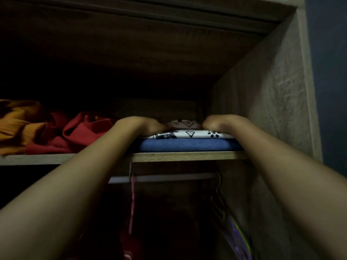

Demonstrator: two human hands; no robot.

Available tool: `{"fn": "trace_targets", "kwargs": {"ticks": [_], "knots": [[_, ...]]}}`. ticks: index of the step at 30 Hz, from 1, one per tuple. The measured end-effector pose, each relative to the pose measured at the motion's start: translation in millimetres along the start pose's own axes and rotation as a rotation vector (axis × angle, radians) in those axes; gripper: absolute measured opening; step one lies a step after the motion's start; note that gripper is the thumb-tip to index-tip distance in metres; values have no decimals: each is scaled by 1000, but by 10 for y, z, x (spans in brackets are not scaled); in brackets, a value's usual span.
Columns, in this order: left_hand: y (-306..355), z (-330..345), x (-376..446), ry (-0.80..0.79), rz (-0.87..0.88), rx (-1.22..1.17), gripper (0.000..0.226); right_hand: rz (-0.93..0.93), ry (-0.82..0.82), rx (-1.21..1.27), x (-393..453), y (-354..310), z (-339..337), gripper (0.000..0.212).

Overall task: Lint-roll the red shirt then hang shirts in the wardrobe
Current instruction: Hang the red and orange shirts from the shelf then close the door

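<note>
With both hands, left hand [150, 126] and right hand [212, 124], lying on the patterned white shirt [189, 134], finger positions hidden, dragging it risks pulling the blue folded garment [185, 145] off the shelf [187, 156].

Orange cloth [16, 126] bunched at left edge of frame, dark blue wall [330, 81] far right, pink hanger [132, 201] lower centre, purple-green hangers [234, 235] lower right.

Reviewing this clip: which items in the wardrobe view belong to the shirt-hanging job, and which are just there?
Job:
red shirt, crumpled on the shelf
rail with pink hanger
left hand and right hand, on the patterned white cloth

Just there:
orange garment
folded blue cloth
</note>
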State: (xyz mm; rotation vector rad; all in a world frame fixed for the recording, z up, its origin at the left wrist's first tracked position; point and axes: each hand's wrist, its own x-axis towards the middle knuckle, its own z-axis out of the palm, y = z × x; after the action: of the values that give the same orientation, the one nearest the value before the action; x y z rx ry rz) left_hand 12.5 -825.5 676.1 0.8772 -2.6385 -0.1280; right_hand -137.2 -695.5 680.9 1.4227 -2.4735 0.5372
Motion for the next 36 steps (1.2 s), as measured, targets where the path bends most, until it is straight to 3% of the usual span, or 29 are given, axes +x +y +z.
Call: {"fn": "trace_targets", "kwargs": {"ticks": [5, 8, 10, 13, 16, 18, 22, 25, 27, 29, 32, 36], "knots": [[-50, -23, -272, -60, -56, -37, 65, -35, 56, 68, -58, 39, 47, 34], [-76, 22, -357, 59, 24, 28, 60, -78, 264, 24, -68, 88, 92, 33], [-58, 27, -399, 53, 18, 9, 57, -110, 319, 29, -85, 104, 105, 34], [-6, -21, -445, -75, -9, -11, 35, -55, 147, 74, -102, 102, 67, 34], [37, -3, -462, -70, 30, 9, 32, -24, 33, 88, -131, 54, 43, 36], [16, 54, -465, 14, 81, 91, 44, -22, 66, -31, -159, 19, 81, 42], [-190, -28, -703, 306, 231, 93, 49, -103, 501, -99, -264, -92, 161, 47], [-490, -248, -1128, 591, 327, 119, 46, -296, 682, -74, -420, -462, 229, 54], [-787, -384, -1373, 768, 253, 256, 46, -436, 733, -21, -595, -847, 266, 53], [-1122, -462, -1598, 831, 77, 409, 52, -552, 756, 26, -761, -1237, 316, 53], [-1517, -464, -1851, 755, -94, 475, 66, -646, 742, 66, -887, -1724, 430, 58], [-1781, -404, -1941, 576, -180, 464, 78, -648, 632, -6, -848, -2116, 619, 74]]}}
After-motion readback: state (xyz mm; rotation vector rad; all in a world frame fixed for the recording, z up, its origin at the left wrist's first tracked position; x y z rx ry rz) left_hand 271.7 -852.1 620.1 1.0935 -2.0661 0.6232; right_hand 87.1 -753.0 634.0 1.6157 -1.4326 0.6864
